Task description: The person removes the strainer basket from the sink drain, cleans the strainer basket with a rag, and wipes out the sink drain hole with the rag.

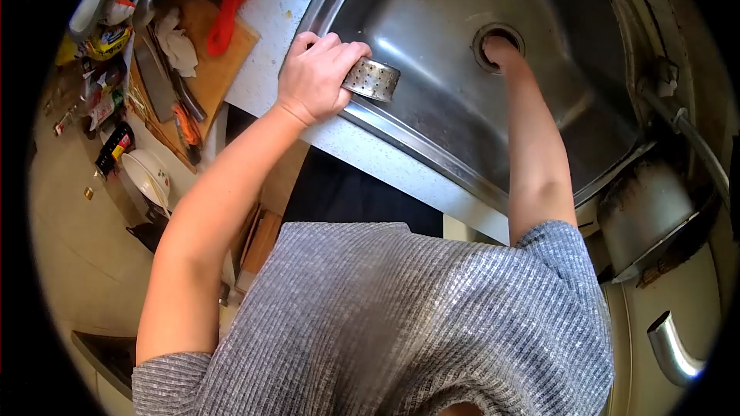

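A perforated metal strainer basket (372,79) is held by my left hand (320,77) over the front left rim of the steel sink (432,119). The fingers of that hand are curled, with the strainer at their right side. My right hand (502,52) reaches down into the round drain opening (486,34) in the sink's floor. Its fingers are hidden inside the hole, so what they touch cannot be seen.
Left of the sink, a wooden cutting board (202,11) bears a red-handled tool (225,19), a knife (154,77) and a crumpled cloth (176,44). A bowl (146,176) lies lower left. At right are a metal pot (644,208) and a hose (697,142).
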`<action>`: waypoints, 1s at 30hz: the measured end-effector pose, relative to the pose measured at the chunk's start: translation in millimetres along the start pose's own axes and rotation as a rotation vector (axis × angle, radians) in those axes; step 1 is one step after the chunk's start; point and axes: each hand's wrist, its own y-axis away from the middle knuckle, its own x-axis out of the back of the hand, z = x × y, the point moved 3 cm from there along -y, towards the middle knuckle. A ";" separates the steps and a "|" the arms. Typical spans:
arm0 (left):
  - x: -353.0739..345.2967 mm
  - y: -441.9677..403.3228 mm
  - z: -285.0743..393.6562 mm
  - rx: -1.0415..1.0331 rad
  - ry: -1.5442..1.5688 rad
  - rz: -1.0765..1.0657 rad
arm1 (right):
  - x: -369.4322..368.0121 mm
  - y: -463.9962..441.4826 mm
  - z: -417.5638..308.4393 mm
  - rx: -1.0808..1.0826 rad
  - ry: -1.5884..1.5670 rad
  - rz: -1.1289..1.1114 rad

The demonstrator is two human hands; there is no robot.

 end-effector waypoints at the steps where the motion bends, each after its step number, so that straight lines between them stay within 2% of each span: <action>1: -0.4 0.2 0.4 0.003 0.004 -0.002 | 2.1 2.4 -5.8 0.035 0.161 -0.034; 5: 0.5 0.4 -0.1 0.019 0.021 -0.002 | 10.3 21.2 -34.2 0.120 0.570 -0.149; 8: 0.2 1.2 0.0 0.020 0.014 -0.002 | 4.4 22.3 -37.3 0.148 0.693 -0.153; 11: -3.0 3.7 -2.7 0.017 0.021 0.018 | -9.7 -4.3 -7.8 0.181 0.746 -0.066; 14: 0.7 3.1 -0.5 0.045 -0.006 -0.021 | -4.3 34.8 -23.6 0.385 1.128 -0.016; 17: -1.9 4.5 -2.5 0.049 0.002 -0.007 | -8.8 31.7 -6.2 0.611 1.266 0.131; 20: -1.1 5.8 -1.8 0.023 -0.007 0.047 | -0.3 66.1 4.5 0.714 1.187 0.236; 23: -3.5 6.2 -3.8 0.042 -0.013 0.019 | 11.2 88.5 20.4 0.565 0.776 0.336; 26: -3.3 6.1 -3.2 0.043 -0.003 0.027 | 16.1 94.3 27.9 0.496 0.518 0.395; 29: -3.0 6.0 -2.9 0.039 -0.005 0.035 | 14.3 96.1 11.2 0.513 0.424 0.469; 30: -3.0 6.2 -2.8 0.042 -0.007 0.033 | 11.4 87.6 10.0 0.496 0.484 0.390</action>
